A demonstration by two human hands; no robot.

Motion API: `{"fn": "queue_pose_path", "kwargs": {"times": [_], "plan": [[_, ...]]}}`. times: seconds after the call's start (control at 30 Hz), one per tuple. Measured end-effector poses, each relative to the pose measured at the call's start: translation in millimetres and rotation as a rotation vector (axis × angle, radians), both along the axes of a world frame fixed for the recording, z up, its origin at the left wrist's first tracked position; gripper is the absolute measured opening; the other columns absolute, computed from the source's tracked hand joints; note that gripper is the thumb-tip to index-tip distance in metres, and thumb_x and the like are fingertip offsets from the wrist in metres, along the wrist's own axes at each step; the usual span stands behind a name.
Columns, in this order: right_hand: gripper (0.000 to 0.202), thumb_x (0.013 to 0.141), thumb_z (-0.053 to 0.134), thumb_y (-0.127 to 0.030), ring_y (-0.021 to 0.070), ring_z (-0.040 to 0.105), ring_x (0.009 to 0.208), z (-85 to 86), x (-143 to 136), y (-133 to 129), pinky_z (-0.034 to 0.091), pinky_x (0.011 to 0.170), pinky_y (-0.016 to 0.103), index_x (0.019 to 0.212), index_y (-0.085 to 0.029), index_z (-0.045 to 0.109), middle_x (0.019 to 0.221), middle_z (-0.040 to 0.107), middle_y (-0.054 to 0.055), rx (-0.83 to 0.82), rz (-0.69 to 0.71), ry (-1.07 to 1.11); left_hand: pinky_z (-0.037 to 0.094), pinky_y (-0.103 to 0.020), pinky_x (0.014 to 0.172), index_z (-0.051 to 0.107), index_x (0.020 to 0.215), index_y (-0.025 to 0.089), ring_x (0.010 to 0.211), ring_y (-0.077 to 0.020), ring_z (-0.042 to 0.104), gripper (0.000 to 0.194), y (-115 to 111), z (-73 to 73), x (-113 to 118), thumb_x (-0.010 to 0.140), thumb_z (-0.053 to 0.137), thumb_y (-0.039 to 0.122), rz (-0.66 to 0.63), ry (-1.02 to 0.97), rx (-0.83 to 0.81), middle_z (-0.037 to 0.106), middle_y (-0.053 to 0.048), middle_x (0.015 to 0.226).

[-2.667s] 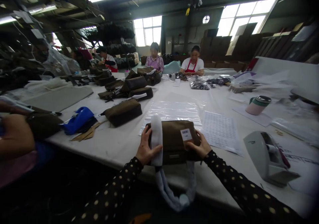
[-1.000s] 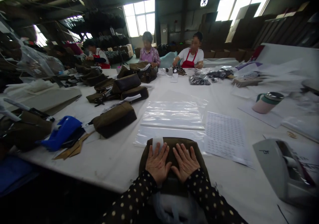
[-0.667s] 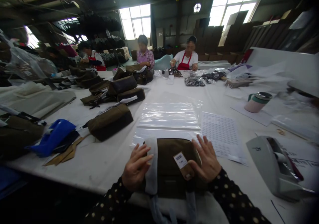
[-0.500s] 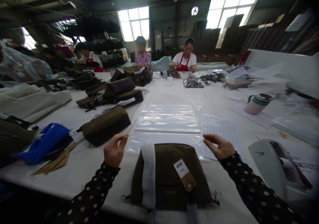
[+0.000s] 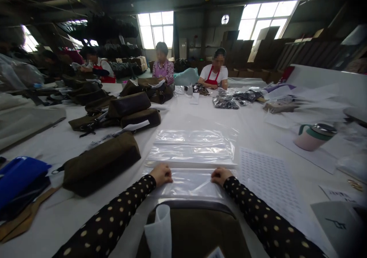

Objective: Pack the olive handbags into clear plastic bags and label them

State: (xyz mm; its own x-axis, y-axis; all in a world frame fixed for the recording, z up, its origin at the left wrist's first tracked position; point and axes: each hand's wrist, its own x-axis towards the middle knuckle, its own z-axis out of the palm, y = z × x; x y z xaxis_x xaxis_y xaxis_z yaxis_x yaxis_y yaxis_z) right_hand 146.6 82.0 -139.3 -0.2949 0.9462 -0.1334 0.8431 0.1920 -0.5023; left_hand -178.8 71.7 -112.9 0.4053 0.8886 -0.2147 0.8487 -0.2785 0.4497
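My left hand (image 5: 162, 174) and my right hand (image 5: 222, 176) rest over a clear plastic bag (image 5: 190, 183) that lies flat on the white table (image 5: 206, 114). The fingers of each are closed in a pinch at the plastic, one hand towards either side; the fingertips are partly hidden. Between my forearms, nearest to me, a dark olive-brown bag (image 5: 200, 227) with a dark top edge covers the near end of the plastic. A white wrapped strap (image 5: 160, 227) stands on its left part. Its paper label (image 5: 216, 252) is cut off by the lower frame edge.
More brown bags (image 5: 101, 160) lie at the left, beside a blue tool (image 5: 21, 177). On the right are a printed label sheet (image 5: 266, 173), a pink mug (image 5: 311, 137) and a grey device (image 5: 334, 227). Co-workers (image 5: 215, 74) sit across the table.
Both hands have moved forward and inward, from beside the brown bag onto the plastic, and their fingers have closed there. The view has shifted forward, so the brown bag sits lower.
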Motion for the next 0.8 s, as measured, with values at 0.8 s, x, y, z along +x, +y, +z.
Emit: {"fn": "queue_pose_path", "kwargs": {"times": [0.8], "plan": [[0.085, 0.067, 0.053, -0.059, 0.0386, 0.043, 0.113, -4.6, 11.6, 129.2, 0.037, 0.086, 0.054, 0.129, -0.005, 0.033, 0.123, 0.044, 0.028, 0.261, -0.607, -0.198, 0.043, -0.029, 0.08, 0.058, 0.098, 0.016, 0.093, -0.0212, 0.058, 0.039, 30.9, 27.3, -44.5, 0.081, 0.036, 0.044, 0.499, 0.027, 0.089, 0.063, -0.009, 0.1]]}}
